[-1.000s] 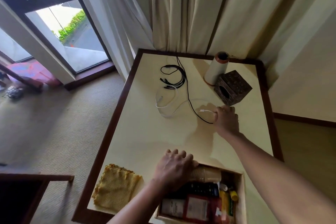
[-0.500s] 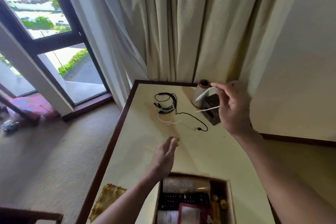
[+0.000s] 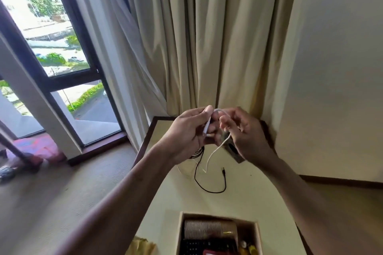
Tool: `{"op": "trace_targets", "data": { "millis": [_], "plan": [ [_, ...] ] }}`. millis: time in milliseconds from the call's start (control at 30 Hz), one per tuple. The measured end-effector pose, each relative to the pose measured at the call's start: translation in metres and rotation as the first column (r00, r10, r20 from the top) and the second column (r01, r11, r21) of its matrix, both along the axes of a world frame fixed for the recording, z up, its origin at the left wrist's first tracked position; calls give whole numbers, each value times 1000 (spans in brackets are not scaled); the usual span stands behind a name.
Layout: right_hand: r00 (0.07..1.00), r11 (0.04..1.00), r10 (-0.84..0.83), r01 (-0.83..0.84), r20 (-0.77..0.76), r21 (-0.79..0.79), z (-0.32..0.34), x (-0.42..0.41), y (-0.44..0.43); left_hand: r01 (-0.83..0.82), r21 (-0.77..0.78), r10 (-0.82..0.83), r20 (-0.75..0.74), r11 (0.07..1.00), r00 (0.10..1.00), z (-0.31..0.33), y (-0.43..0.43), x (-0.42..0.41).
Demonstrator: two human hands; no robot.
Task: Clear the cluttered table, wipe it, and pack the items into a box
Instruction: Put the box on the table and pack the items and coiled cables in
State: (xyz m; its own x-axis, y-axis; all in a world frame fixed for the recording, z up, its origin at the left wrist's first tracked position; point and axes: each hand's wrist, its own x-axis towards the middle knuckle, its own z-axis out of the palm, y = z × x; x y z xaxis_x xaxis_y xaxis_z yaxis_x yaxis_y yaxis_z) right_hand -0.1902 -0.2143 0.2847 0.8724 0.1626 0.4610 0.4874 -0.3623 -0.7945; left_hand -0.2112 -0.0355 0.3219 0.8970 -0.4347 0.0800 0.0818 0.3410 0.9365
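Both hands are raised over the far end of the cream table (image 3: 238,198). My left hand (image 3: 186,130) pinches the plug end of a white cable (image 3: 213,154). My right hand (image 3: 246,132) pinches the same cable a little further along, so it arches between them and hangs down to the tabletop. A black cable (image 3: 209,187) lies on the table below the hands. The wooden box (image 3: 257,232) at the near edge holds a ribbed cup, a dark remote and other items.
A dark carved box (image 3: 233,151) stands behind my right hand, mostly hidden. A yellow cloth (image 3: 141,247) shows at the bottom edge, left of the wooden box. Curtains (image 3: 196,37) hang behind the table, a window at left, a wall at right.
My right hand lifted the white cable off the table. My left hand left the box, rose and took hold of the cable's plug end. The camera tilted upward.
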Motion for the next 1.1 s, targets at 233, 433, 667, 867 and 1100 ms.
{"op": "trace_targets", "data": {
  "millis": [233,433,667,867,1100],
  "plan": [
    [920,999,12,-30,-393,-38,-69,3,9,84,-469,-69,49,879,996,27,-7,-7],
    [996,967,64,-46,63,-251,-49,-15,13,-718,135,312,834,683,454,11,-7,24],
    [964,976,-61,111,259,-185,-25,-18,-17,-414,730,-155,572,544,805,-24,21,29],
    [993,987,-96,87,64,138,-5,-21,-22,222,132,-220,-25,966,975,-42,16,-11],
    [933,988,155,-139,-326,70,-64,-36,6,181,-422,-168,69,888,983,-12,-12,-29]
  ]
}}
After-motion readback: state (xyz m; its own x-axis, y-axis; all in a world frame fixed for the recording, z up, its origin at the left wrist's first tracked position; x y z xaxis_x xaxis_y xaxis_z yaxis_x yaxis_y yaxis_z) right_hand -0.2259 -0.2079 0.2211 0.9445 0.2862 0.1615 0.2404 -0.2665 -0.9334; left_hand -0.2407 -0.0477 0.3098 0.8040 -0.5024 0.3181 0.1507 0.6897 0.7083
